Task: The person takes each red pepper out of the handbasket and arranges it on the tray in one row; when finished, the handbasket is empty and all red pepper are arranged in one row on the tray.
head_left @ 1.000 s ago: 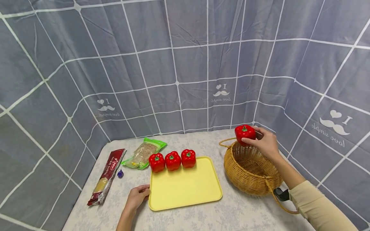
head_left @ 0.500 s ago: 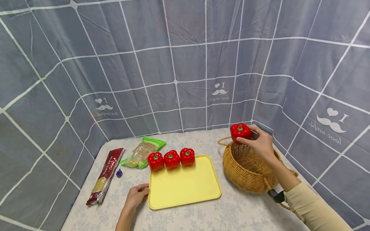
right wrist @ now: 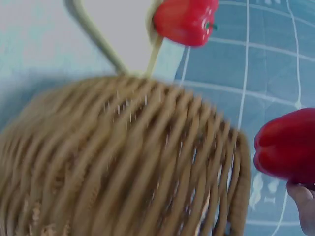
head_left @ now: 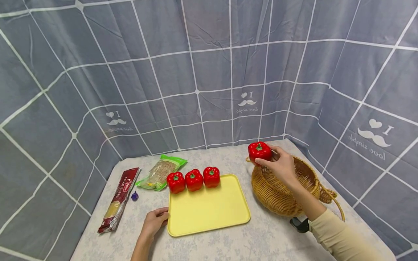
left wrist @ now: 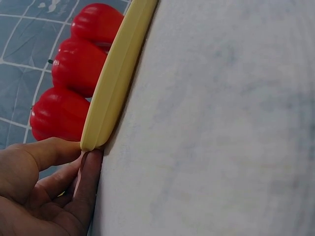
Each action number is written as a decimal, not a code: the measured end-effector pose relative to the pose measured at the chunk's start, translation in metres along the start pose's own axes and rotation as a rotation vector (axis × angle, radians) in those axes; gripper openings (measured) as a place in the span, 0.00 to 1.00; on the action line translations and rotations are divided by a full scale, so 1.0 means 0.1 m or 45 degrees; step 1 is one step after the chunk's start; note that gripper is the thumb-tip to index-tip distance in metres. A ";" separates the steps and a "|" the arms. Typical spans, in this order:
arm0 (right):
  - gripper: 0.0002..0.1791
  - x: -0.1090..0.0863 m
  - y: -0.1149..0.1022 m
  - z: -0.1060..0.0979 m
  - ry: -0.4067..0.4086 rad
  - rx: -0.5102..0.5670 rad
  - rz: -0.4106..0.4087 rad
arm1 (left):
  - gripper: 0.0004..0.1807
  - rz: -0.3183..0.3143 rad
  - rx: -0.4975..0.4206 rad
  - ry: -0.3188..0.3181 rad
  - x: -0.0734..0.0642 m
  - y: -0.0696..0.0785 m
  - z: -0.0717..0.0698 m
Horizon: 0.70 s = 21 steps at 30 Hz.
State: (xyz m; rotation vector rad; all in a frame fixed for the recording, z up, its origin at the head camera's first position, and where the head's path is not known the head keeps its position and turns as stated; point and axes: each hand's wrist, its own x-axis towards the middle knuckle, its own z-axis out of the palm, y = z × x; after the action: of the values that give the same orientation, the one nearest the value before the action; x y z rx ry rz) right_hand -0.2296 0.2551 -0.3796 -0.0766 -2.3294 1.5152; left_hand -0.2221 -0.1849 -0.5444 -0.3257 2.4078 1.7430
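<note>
A red bell pepper [head_left: 259, 153] with a green stem is gripped by my right hand [head_left: 281, 165], above the left rim of a round wicker basket [head_left: 277, 197]. In the right wrist view that pepper [right wrist: 288, 145] shows at the right edge, with only a fingertip visible. My left hand [head_left: 154, 222] pinches the left edge of a yellow tray [head_left: 209, 214]; the left wrist view shows thumb and fingers at the tray's corner [left wrist: 106, 108]. Along the tray's back edge stand a left pepper [head_left: 176, 182], a middle pepper [head_left: 194, 180] and a right pepper [head_left: 211, 177] in a row.
On the left of the table lie a dark red pasta packet [head_left: 119, 199], a small purple item [head_left: 135, 196] and a clear bag with green ends [head_left: 162, 172]. The basket's handle [head_left: 337, 203] hangs at its right. Grey checked curtains [head_left: 215, 90] enclose the back and sides.
My right hand has carried the pepper leftward, from over the basket's opening toward its left rim. The left hand stays at the tray, and the row of peppers keeps its place.
</note>
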 end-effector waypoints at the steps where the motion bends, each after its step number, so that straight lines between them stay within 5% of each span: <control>1: 0.41 -0.02 -0.01 0.04 -0.003 0.015 0.008 | 0.20 -0.003 0.002 -0.001 0.00 0.00 0.00; 21: 0.42 -0.07 0.15 0.73 -0.029 0.155 0.092 | 0.20 -0.007 0.001 -0.001 -0.02 0.02 -0.01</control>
State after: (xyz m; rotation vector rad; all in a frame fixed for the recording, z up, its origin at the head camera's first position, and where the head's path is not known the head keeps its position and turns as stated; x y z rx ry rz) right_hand -0.2485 0.1965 -0.4214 -0.1138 -2.2686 1.6976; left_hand -0.2212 -0.1853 -0.5415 -0.3311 2.4041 1.7398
